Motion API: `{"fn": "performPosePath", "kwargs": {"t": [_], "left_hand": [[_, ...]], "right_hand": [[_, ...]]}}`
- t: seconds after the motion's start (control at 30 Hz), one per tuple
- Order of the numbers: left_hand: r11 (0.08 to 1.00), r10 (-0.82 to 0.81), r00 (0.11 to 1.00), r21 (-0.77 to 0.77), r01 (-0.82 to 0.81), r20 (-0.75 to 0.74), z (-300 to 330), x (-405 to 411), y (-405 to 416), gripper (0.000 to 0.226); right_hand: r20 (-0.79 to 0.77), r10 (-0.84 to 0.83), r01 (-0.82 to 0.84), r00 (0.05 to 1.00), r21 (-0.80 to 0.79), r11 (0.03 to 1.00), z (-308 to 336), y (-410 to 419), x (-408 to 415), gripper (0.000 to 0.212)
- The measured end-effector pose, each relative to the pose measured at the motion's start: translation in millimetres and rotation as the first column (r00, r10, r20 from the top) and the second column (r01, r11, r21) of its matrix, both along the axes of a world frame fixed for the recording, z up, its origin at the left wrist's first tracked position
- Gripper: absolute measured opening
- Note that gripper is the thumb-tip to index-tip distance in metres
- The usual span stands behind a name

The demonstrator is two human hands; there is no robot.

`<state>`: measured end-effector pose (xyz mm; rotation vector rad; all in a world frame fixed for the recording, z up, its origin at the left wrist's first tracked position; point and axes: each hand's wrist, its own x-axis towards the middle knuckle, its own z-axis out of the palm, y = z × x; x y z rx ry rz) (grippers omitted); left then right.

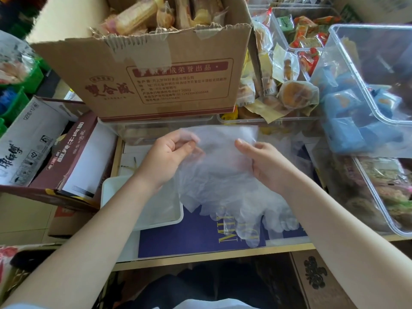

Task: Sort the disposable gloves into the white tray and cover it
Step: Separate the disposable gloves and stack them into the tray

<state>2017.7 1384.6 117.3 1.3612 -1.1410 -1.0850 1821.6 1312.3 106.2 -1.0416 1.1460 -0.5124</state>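
Boxes (44,148) are crowding the counter's left edge, leaving open room only at its front middle. Tray (111,186) is sitting at the front left on the counter (200,256), something clear lying inside. Left hand (169,157) and right hand (265,166) are pinching a glove (218,175) above the purple sheet (189,233). Clear bins (367,90) of snacks are filling the right side.

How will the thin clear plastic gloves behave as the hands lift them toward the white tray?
Likely very floppy: the thin clear plastic gloves drape limply from the left hand and right hand. Probably very light, since fingertip pinches hold them. The loose glove fingers may trail and snag the shallow white rectangular tray.
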Motion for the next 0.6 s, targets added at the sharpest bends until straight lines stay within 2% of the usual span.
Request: {"fn": "performPosePath", "kwargs": {"t": [0.03, 0.07, 0.13, 0.17, 0.27, 0.37, 0.43, 0.53, 0.6], "left_hand": [[1.000, 0.015, 1.000, -0.004, -0.014, 0.010, 0, 1, -1, 0.019], [1.000, 0.016, 1.000, -0.002, -0.016, 0.023, 0, 1, -1, 0.020], [1.000, -0.003, 0.999, 0.020, 0.002, 0.037, -1, 3, -2, 0.019], [0.999, -0.017, 0.999, 0.038, 0.015, 0.038, -1, 3, -3, 0.018], [0.986, -0.119, 0.992, 0.123, 0.114, 0.036, -6, 10, -1, 0.020], [0.917, -0.322, 0.946, 0.262, 0.302, 0.033, -16, 24, 5, 0.025], [0.860, -0.421, 0.904, 0.349, 0.371, 0.078, -21, 32, 9, 0.025], [0.807, -0.498, 0.852, 0.448, 0.385, 0.165, -24, 37, 11, 0.023], [0.804, -0.485, 0.856, 0.476, 0.356, 0.180, -23, 35, 7, 0.023]], "right_hand": [[-0.026, 0.068, -0.068, 0.997, 0.003, 0.998, -1, 3, -1, 0.085], [-0.037, 0.099, -0.100, 0.994, -0.030, 0.995, -2, 4, 0, 0.062], [-0.004, 0.066, -0.066, 0.998, -0.138, 0.988, -3, 3, 1, 0.017], [0.018, 0.036, -0.031, 0.999, -0.203, 0.979, -1, 3, 3, 0.009], [0.038, -0.066, 0.075, 0.997, -0.329, 0.942, 5, -1, 6, 0.012], [-0.017, -0.070, 0.055, 0.997, -0.433, 0.900, 8, -7, 0, 0.012], [-0.049, -0.065, 0.033, 0.997, -0.484, 0.875, 9, -11, -6, 0.011], [-0.069, -0.043, 0.002, 0.997, -0.510, 0.860, 10, -11, -12, 0.017], [-0.108, -0.007, -0.052, 0.994, -0.534, 0.844, 9, -8, -12, 0.020]]}}
